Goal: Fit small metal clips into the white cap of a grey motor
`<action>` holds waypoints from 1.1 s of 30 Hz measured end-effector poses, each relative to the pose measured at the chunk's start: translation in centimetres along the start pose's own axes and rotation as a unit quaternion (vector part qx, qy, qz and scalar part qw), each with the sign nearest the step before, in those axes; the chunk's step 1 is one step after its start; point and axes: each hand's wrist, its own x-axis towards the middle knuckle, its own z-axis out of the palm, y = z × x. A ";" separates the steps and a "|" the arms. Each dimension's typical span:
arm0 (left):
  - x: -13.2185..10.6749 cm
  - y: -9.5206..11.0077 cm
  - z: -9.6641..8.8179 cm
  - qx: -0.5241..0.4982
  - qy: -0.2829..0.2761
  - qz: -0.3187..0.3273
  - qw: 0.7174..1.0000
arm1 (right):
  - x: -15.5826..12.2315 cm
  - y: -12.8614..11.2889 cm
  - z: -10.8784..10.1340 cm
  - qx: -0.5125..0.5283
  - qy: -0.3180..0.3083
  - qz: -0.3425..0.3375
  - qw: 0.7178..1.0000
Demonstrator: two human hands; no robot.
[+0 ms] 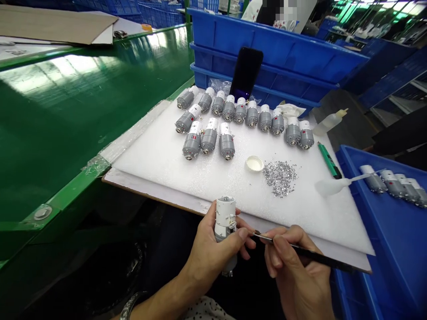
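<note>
Left hand [213, 251] is closed round a grey-and-white motor [225, 216], held upright just off the near edge of the white foam pad [160, 155], with the thumb across its side. Right hand [296, 275] pinches a thin dark tool [310, 254] pen-fashion. Its tip is just beside the left thumb and the motor's side; we cannot tell whether it touches the motor.

On the pad, like motors [240, 113] lie in rows at the far side. Right of centre we note a loose heap of small silver parts [279, 177]. Just left of it sits a shallow white cap [254, 163], open side up, contents not discernible.

Containers:
- The blue bin [393, 249] at the right holds a row of binned motors [395, 183] at its far end.
- A translucent squeeze bottle [333, 184] lies across the pad's right edge, nozzle reaching over the bin.
- A second bottle [328, 122] lies farther off.
- Stacked blue crates [273, 53] stand beyond the pad with a dark phone [246, 73] propped against them; we cannot see into them.
</note>
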 end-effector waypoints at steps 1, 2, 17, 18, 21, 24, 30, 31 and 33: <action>0.1 0.1 -0.1 -0.003 -0.003 -0.011 1.000 | 0.2 -0.1 -0.1 0.004 -0.001 0.003 1.000; 0.1 0.1 -0.2 -0.006 -0.006 -0.023 1.000 | 0.3 -0.3 -0.2 0.003 -0.003 0.002 1.000; 0.4 1.0 -0.2 -0.114 -0.045 -0.121 0.985 | -0.1 -1.9 0.9 -0.235 0.034 -0.156 0.959; 0.4 1.1 -0.2 -0.116 -0.045 -0.124 0.984 | -0.2 -1.9 1.0 -0.237 0.040 -0.159 0.958; 0.4 1.2 -0.4 -0.106 -0.053 -0.119 0.986 | 0.6 -2.3 1.0 -0.221 0.022 -0.156 0.962; 0.6 1.4 -0.7 -0.066 -0.075 -0.102 0.990 | 3.5 -3.2 0.6 -0.228 0.031 -0.156 0.961; 0.7 1.7 -1.3 -0.009 -0.106 -0.096 0.990 | 12.7 -4.1 -0.1 -0.377 0.010 -0.163 0.912; 0.6 1.7 -1.4 -0.003 -0.106 -0.094 0.990 | 13.8 -3.9 -0.1 -0.385 -0.004 -0.153 0.910; 0.5 1.7 -1.6 0.002 -0.104 -0.092 0.990 | 15.2 -3.7 0.0 -0.408 -0.032 -0.143 0.901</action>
